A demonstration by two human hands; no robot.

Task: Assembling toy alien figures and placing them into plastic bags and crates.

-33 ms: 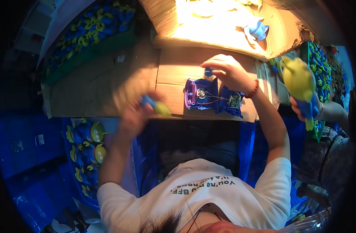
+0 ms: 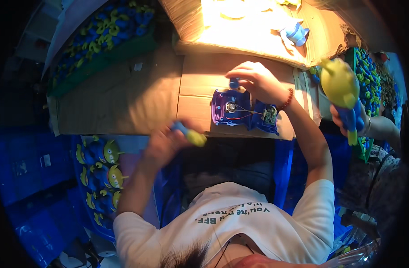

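My left hand (image 2: 163, 142), slightly blurred, is closed around a blue-and-yellow-green toy arm (image 2: 194, 136) in front of the cardboard's near edge. With thumb and fingers my right hand (image 2: 264, 82) pinches a small dark blue piece (image 2: 234, 83), too small to name. Just below that hand an opened blue toy body shell (image 2: 240, 117) lies in two halves on the cardboard. Thin wires run from a round metal speaker (image 2: 231, 106) in its left half to a circuit board (image 2: 270, 115) in the right half.
Cardboard (image 2: 124, 100) covers the bench, with a brightly lit carton (image 2: 240, 48) behind. Green crates of toy parts (image 2: 108, 40) stand at both sides. Finished-looking alien toys (image 2: 107, 176) fill a bin at left. On the right, a co-worker's hand (image 2: 340, 120) holds an alien toy (image 2: 340, 85).
My left hand has moved right and slightly nearer to me with the toy arm. My right hand has shifted a little left with the small piece. The co-worker's toy has moved slightly left.
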